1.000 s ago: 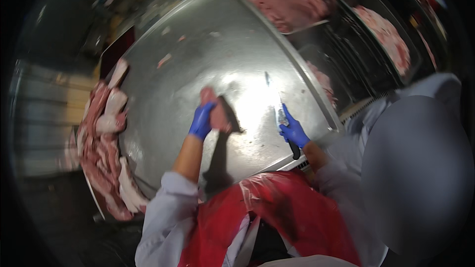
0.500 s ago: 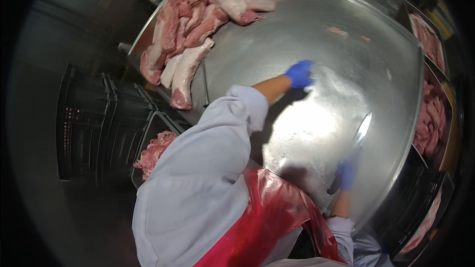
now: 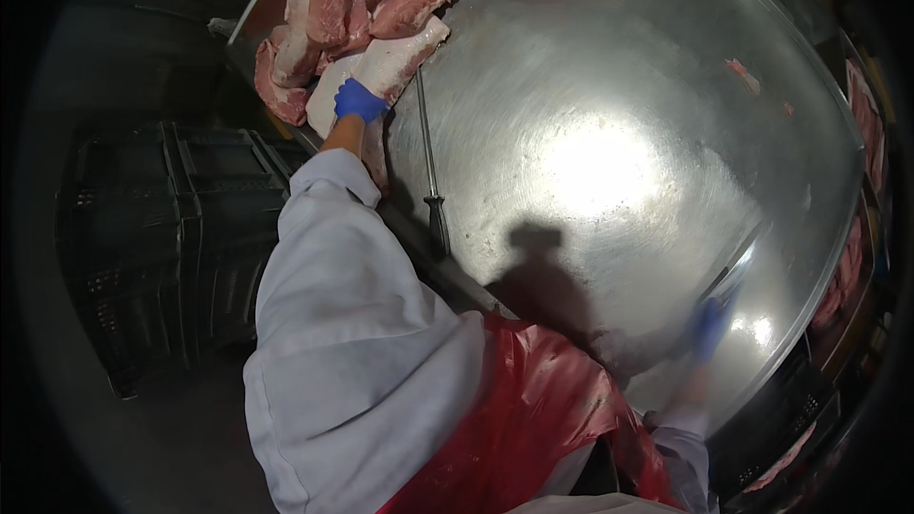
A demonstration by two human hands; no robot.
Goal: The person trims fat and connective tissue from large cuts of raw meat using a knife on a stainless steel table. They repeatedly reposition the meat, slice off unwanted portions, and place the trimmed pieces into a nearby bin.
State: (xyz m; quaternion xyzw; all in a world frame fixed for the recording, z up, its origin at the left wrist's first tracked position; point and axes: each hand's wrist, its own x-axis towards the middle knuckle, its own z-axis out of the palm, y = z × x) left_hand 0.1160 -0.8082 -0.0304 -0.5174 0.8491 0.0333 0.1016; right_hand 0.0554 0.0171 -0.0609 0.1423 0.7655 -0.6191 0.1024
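Note:
My left hand (image 3: 360,101), in a blue glove, grips a pale, fat-covered strip of meat (image 3: 411,55) at the near end of a meat pile (image 3: 333,0). Its fingers are curled against the strip's side. At the table's right, my right hand (image 3: 709,326), also blue-gloved and smeared by motion, is closed around a knife (image 3: 741,262). The blade points up and away, over the bare metal. Beside the meat lies a sharpening steel (image 3: 429,157) with a black handle toward me.
The shiny metal table (image 3: 571,67) has a raised rim at the right. Small meat scraps (image 3: 744,76) lie on its far right. Black crates (image 3: 181,238) stand at the left, with more containers of meat (image 3: 843,271) beyond the right edge.
My left hand has gone from the middle of the table leftward onto the meat and taken hold of a strip. The knife in my right hand has shifted a little to the right.

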